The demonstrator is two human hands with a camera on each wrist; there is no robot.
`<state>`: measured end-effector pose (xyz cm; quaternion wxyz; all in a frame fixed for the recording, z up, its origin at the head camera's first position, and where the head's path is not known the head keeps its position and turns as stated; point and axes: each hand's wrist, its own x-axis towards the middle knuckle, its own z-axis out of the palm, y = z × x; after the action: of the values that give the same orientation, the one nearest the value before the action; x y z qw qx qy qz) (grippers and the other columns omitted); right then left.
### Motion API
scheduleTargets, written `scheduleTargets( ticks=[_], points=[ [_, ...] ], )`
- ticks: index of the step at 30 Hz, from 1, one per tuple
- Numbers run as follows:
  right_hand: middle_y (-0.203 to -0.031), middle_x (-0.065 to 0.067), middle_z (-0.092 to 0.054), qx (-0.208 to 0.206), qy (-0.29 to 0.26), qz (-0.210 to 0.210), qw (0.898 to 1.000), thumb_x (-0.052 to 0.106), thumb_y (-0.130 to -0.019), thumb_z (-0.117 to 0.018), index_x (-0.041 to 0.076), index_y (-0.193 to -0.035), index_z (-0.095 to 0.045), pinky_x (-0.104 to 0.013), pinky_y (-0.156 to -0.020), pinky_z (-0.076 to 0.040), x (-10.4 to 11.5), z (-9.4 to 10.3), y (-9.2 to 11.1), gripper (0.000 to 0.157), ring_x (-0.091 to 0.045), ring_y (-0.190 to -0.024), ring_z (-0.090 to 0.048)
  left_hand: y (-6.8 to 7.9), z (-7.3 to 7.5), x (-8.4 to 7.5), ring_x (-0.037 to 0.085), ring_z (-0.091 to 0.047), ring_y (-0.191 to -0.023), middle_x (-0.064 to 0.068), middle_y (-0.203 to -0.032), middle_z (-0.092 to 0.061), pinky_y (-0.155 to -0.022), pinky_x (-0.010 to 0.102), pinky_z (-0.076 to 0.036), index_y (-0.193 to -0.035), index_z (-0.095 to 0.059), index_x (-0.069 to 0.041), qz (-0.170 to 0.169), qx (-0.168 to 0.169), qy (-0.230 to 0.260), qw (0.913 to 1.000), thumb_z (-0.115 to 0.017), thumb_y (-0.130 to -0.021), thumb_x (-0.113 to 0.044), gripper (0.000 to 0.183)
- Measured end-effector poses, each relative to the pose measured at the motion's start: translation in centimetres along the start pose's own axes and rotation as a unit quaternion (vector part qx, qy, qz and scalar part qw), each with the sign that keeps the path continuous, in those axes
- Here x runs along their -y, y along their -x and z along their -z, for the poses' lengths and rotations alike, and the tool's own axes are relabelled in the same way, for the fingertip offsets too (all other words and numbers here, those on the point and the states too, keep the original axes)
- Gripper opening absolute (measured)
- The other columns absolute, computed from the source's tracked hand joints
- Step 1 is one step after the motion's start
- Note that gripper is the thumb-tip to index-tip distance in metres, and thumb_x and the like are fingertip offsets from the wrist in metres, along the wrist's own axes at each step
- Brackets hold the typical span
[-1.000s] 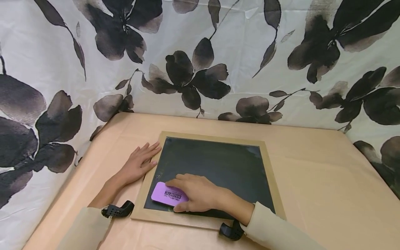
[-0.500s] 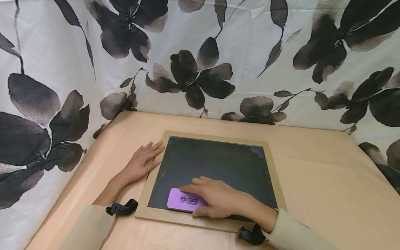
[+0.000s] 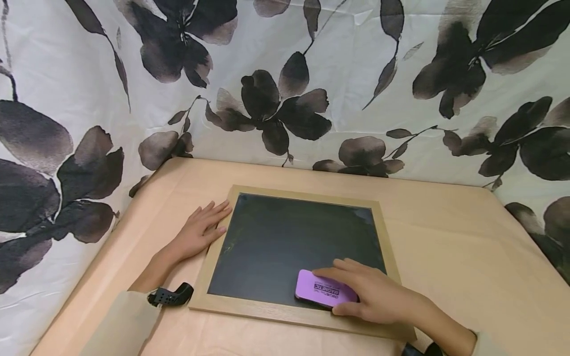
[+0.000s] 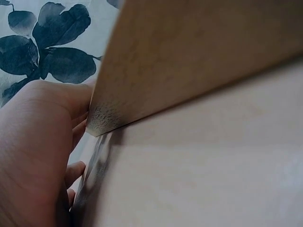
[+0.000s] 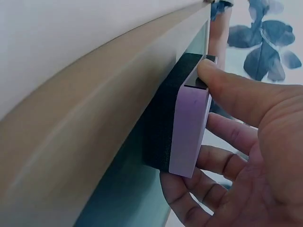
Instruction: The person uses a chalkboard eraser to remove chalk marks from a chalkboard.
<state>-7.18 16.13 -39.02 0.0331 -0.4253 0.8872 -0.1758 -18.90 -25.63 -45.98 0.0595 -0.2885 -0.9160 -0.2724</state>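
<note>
A blackboard (image 3: 276,242) in a light wooden frame lies on the table. My right hand (image 3: 374,291) grips a purple board eraser (image 3: 322,289) marked "MAGNETIC" near the board's lower right. In the right wrist view, the thumb is on one edge of the eraser (image 5: 187,127) and the fingers reach round the other, with its dark felt side against the board. My left hand (image 3: 200,230) lies flat with fingers extended, fingertips on the left side of the frame. Seen from the left wrist, that hand (image 4: 38,146) is beside the frame's edge (image 4: 142,94).
Faint marks (image 3: 229,245) show near the board's left edge. The tan table (image 3: 454,247) extends around the frame. A white cloth with dark flowers (image 3: 285,109) hangs behind and at the sides. A black band (image 3: 171,295) is on the left wrist.
My right hand has slid the eraser rightward along the board's lower edge, from the lower left corner to the lower right. The left hand stays on the frame.
</note>
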Motion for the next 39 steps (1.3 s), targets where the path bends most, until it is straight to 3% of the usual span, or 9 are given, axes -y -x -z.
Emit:
scheduleTargets(
  ticks=[9,18,24,30,35,39],
  points=[
    [-0.1,0.017,-0.044,-0.054,0.05,-0.07,0.995,0.042,-0.083,-0.073,0.027,-0.139,-0.05,-0.02,-0.063,-0.038,-1.3,0.1,4.5,0.062,-0.001,-0.081,-0.044,0.2,-0.2,-0.1,0.04,-0.017,-0.141,0.008,-0.155,-0.028,-0.11,0.061,-0.006,-0.147,-0.041,-0.01,-0.003,-0.005,0.006,1.0,-0.055,-0.097,-0.032,0.056],
    [-0.118,0.003,-0.058,-0.091,0.094,-0.195,0.972,0.05,-0.083,-0.07,0.021,-0.136,-0.052,-0.039,-0.072,-0.052,-1.0,-0.6,5.7,0.064,-0.014,-0.098,-0.058,0.3,-0.1,0.1,0.042,-0.017,-0.141,0.011,-0.154,-0.029,-0.109,0.062,-0.007,-0.147,-0.041,-0.009,-0.01,-0.003,0.001,0.9999,-0.055,-0.098,-0.032,0.056],
    [-0.114,-0.002,-0.061,-0.13,0.093,-0.209,0.965,0.04,-0.082,-0.074,0.01,-0.132,-0.055,-0.041,-0.074,-0.051,-0.8,-1.2,4.3,0.061,-0.018,-0.096,-0.06,0.4,0.0,0.2,0.041,-0.017,-0.141,0.01,-0.154,-0.029,-0.109,0.062,-0.006,-0.147,-0.041,-0.009,-0.013,-0.004,0.008,0.9999,-0.056,-0.097,-0.031,0.056],
    [-0.109,-0.005,-0.062,-0.15,0.069,-0.214,0.963,0.035,-0.081,-0.075,0.001,-0.128,-0.055,-0.037,-0.071,-0.049,-0.5,-1.8,1.8,0.061,-0.014,-0.084,-0.057,0.3,0.2,0.1,0.043,-0.018,-0.14,0.012,-0.153,-0.03,-0.108,0.063,-0.007,-0.146,-0.042,-0.008,-0.018,-0.006,0.008,0.9998,-0.056,-0.097,-0.031,0.056],
    [-0.102,-0.006,-0.062,-0.173,0.077,-0.198,0.962,0.031,-0.08,-0.077,-0.003,-0.125,-0.056,-0.031,-0.065,-0.048,0.8,-2.9,-0.9,0.06,-0.01,-0.074,-0.053,0.3,0.3,0.0,0.043,-0.018,-0.14,0.013,-0.153,-0.031,-0.108,0.064,-0.007,-0.145,-0.043,-0.008,-0.021,-0.006,0.013,0.9997,-0.057,-0.097,-0.03,0.055],
    [-0.094,-0.004,-0.06,-0.167,0.083,-0.188,0.964,0.031,-0.081,-0.075,-0.005,-0.123,-0.056,-0.028,-0.061,-0.046,2.5,-3.7,-3.1,0.058,-0.009,-0.068,-0.049,0.2,0.2,0.1,0.043,-0.018,-0.14,0.012,-0.153,-0.03,-0.108,0.064,-0.007,-0.145,-0.042,-0.008,-0.018,-0.004,0.012,0.9998,-0.057,-0.097,-0.03,0.056]
  ],
)
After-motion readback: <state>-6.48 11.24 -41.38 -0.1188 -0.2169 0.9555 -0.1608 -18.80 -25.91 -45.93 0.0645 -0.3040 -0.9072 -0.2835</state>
